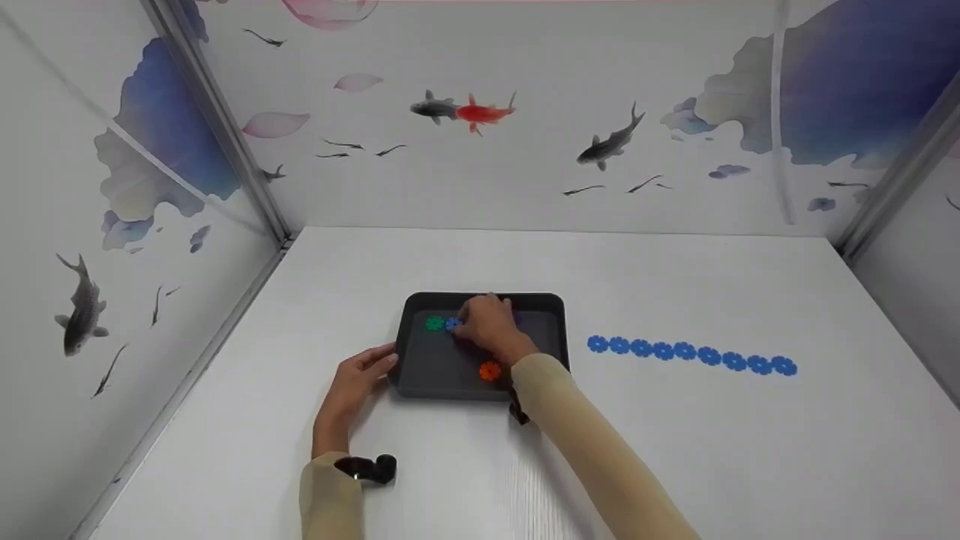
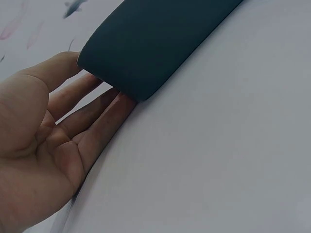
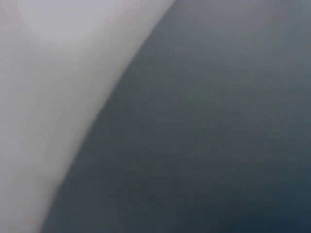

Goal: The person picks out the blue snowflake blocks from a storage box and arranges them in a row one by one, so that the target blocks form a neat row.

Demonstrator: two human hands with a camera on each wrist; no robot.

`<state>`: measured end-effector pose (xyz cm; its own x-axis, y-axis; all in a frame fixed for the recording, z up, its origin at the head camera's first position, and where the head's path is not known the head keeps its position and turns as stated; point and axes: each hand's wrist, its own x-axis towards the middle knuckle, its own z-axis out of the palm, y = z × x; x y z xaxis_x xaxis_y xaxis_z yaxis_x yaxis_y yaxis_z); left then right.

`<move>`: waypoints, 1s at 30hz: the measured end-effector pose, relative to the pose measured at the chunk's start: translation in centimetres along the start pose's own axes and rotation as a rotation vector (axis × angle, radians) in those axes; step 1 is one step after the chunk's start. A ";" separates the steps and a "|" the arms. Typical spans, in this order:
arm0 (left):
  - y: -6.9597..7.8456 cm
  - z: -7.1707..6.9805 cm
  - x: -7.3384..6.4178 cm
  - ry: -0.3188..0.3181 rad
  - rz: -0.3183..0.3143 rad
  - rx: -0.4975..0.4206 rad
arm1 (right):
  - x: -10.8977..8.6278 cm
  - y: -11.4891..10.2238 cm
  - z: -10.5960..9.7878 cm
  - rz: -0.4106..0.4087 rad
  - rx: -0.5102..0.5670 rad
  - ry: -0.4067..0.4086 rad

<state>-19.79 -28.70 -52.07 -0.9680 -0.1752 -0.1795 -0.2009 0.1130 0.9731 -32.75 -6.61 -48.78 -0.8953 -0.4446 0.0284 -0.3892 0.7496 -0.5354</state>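
Note:
A dark grey rectangular tray (image 1: 442, 382) lies on the white table. My left hand (image 1: 358, 379) holds its left side; in the left wrist view the thumb and fingers of that hand (image 2: 53, 126) meet the tray's corner (image 2: 141, 48). Inside the tray, my right hand (image 1: 487, 322) has bent fingers and pinches the edge of a blue snowflake disc (image 1: 452, 324). Close to its left lies a green snowflake disc (image 1: 435, 323). An orange snowflake disc (image 1: 490, 370) sits nearer the front, beside the right wrist. The right hand covers part of the tray floor.
Right of the tray, several blue snowflake discs (image 1: 685, 350) form a slightly slanting row on the table (image 1: 675, 442). White panels (image 1: 525, 172) printed with fish and petals enclose the back and sides. The right wrist view is blurred, with only a dark grey surface (image 3: 204, 126) beside a pale area.

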 end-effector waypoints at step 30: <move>0.2 0.1 0.1 -0.003 0.017 0.061 | -3.9 2.7 -6.7 -0.215 -0.108 0.119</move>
<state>-19.94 -28.62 -51.94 -0.9717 -0.1702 -0.1638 -0.1934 0.1752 0.9653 -31.78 0.42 -44.66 -0.8063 -0.5433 0.2339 -0.5882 0.6949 -0.4137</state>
